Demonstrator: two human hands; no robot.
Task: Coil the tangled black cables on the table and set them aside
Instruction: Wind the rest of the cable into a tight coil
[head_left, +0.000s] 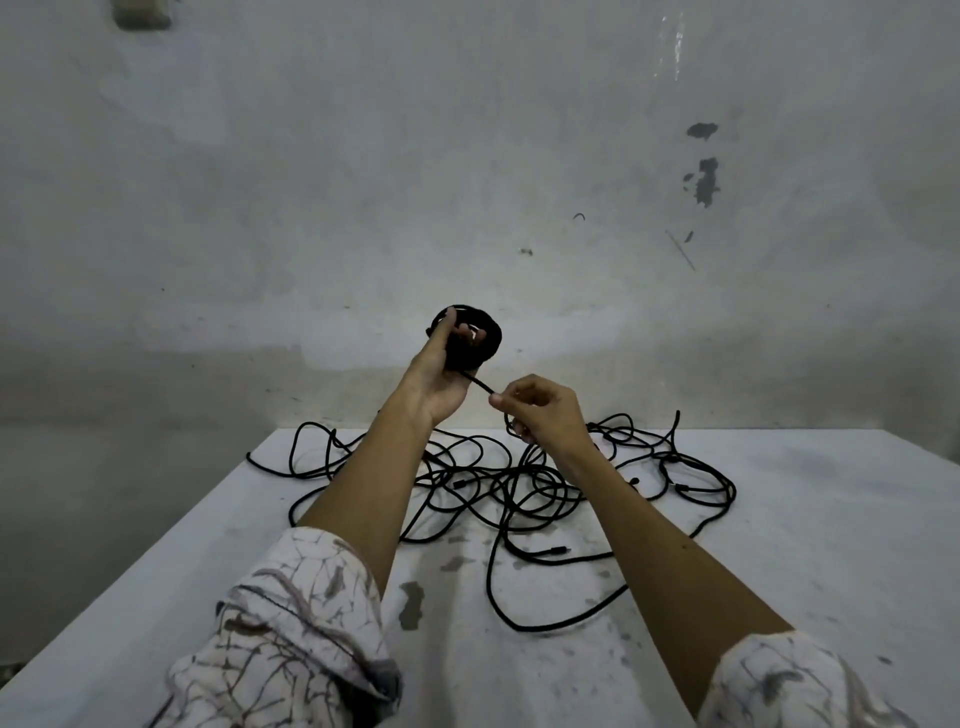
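Above the stained white surface, the left hand gripped a tight coil of black cable while the right hand's fingers pinched its trailing strand, which risked snagging in the loose tangle of black cables below and dragging it along.

A white table fills the lower view, its top smudged with grey stains, one dark blotch sitting toward the near left. Behind its far edge rises a worn pale wall, flaking into dark patches at upper right, with a small fixture at top left.
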